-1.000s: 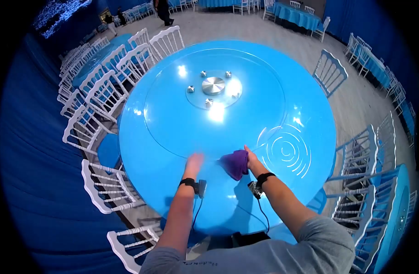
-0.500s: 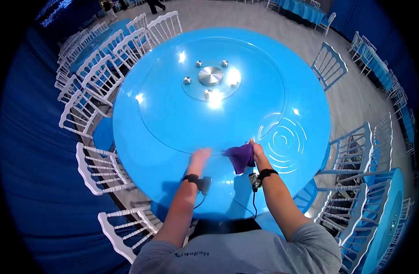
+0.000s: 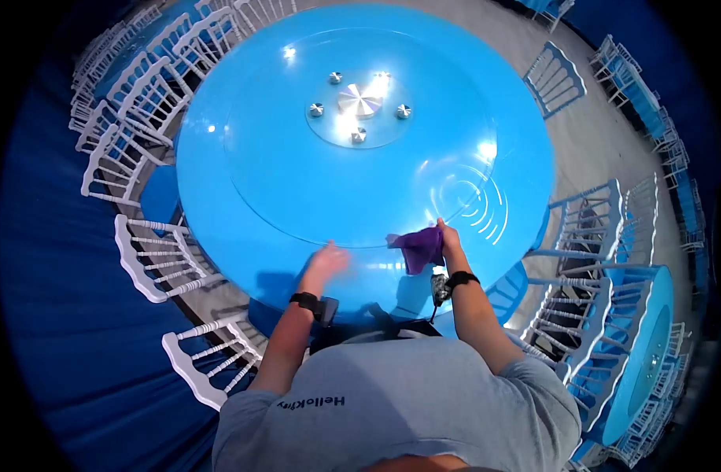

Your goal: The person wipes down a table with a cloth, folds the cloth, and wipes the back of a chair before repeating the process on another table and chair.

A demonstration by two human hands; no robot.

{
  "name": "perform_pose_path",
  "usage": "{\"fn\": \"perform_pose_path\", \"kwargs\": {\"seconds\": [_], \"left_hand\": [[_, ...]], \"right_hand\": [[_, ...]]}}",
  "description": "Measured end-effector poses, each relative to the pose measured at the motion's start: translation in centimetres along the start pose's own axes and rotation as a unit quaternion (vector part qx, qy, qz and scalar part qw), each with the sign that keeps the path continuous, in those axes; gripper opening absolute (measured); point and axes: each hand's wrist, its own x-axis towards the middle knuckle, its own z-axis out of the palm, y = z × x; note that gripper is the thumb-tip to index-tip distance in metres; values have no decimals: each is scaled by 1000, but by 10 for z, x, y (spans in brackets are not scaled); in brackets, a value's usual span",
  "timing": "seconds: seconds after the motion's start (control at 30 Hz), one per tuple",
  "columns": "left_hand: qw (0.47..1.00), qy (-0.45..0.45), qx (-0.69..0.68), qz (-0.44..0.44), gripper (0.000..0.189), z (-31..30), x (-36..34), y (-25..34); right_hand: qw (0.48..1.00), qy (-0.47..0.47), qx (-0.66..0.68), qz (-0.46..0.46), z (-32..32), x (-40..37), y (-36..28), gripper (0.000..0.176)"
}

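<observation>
- White chairs (image 3: pixel 152 256) are seen beyond the left edge of the blue, round surface (image 3: pixel 203 177).
- The left hand (image 3: pixel 326 261) is held over the near part of the surface, left of its middle, close to the near rim of the large clear disc (image 3: pixel 289 185). It is blurred, and how far its fingers are spread cannot be told; nothing is seen to be held in it.
- On the far half of the surface, a metal hub (image 3: pixel 360 101) is ringed by small metal knobs (image 3: pixel 359 135) on a smaller clear plate (image 3: pixel 337 130).
- The purple cloth (image 3: pixel 422 248) is kept over the near part of the surface, right of the left hand and well apart from it. It has been shifted toward the right edge since the earlier frame, and the gap between the hands has been widened.
- The right hand (image 3: pixel 450 238) is clamped on the right end of the cloth, its fingers closed around the fabric; the cloth's left end is left loose. Whether the surface is touched by the cloth cannot be told.
- Curved streaks of light (image 3: pixel 486 206) are reflected just beyond the right hand, toward the right edge.
</observation>
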Motion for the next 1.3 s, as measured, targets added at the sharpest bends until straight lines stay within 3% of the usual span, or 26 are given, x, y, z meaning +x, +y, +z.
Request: {"fn": "perform_pose_path", "kwargs": {"seconds": [0.03, 0.07, 0.1, 0.2, 0.27, 0.3, 0.37, 0.43, 0.47, 0.5, 0.53, 0.6, 0.63, 0.67, 0.73, 0.77, 0.8, 0.87, 0.93, 0.97, 1.13, 1.23, 1.27, 1.3], "left_hand": [[1000, -6, 1, -4, 35, -9, 5, 5], [998, 30, 16, 56, 39, -21, 10, 13], [990, 68, 32, 116, 42, -29, 13, 18], [985, 74, 73, 140, 44, -28, 6, 37], [982, 72, 86, 149, 42, -26, 12, 40], [984, 41, 91, 145, 39, -26, 16, 40], [987, 12, 92, 130, 35, -31, 26, 35], [985, -5, 98, 140, 31, -30, 37, 34], [986, -3, 93, 137, 31, -27, 36, 31], [985, 37, 103, 132, 29, -16, 24, 34], [982, 79, 115, 126, 26, -10, 15, 38], [981, 87, 123, 122, 25, -12, 13, 43], [980, 90, 129, 122, 23, -13, 13, 45], [980, 94, 125, 123, 23, -12, 12, 47], [967, 135, 194, 96, 24, -6, 11, 59], [966, 144, 195, 93, 24, -7, 9, 62], [966, 142, 200, 86, 21, -7, 7, 62], [965, 140, 208, 77, 20, 0, 7, 66], [941, 201, 269, 42, 12, 8, 11, 70], [937, 210, 274, 46, 10, 7, 14, 69], [938, 177, 293, 57, 15, 4, -4, 75], [946, 168, 273, 52, 18, 5, -9, 79], [946, 167, 275, 49, 18, 3, -6, 76], [949, 163, 265, 50, 20, 1, -5, 74]], "right_hand": [[999, 43, -22, 1, 5, -2, -7, 34], [999, 48, -22, -3, 3, -11, -13, 34], [999, 37, -7, 34, 14, -44, -37, 35], [997, -8, 15, 79, 20, -76, -61, 38], [990, -62, -124, 32, 10, -69, -64, 38], [988, -74, -131, 44, 10, -68, -71, 38], [984, -121, -123, -54, 22, -79, -93, 33], [976, -96, -73, -183, 43, -82, -108, 29], [951, -83, -121, -273, 48, -73, -106, 33], [925, -57, -240, -288, 47, -56, -98, 34], [886, -31, -353, -299, 45, -40, -87, 36], [757, -47, -594, -268, 55, -32, -68, 40], [717, -30, -644, -265, 59, -33, -56, 47], [715, -36, -646, -266, 61, -34, -49, 47], [657, 53, -614, -435, 72, -30, -39, 60], [725, 14, -541, -427, 76, -28, -32, 70], [731, 9, -539, -420, 82, -29, -20, 70], [706, -13, -589, -394, 94, -29, -1, 70], [709, -69, -557, -427, 113, -38, 15, 63], [671, -102, -568, -465, 125, -44, 23, 63], [600, -179, -594, -505, 167, -88, 40, 56], [563, -160, -649, -487, 144, -85, 17, 53], [608, -108, -614, -492, 130, -78, 16, 51], [601, -81, -631, -483, 114, -76, 8, 47]]}}
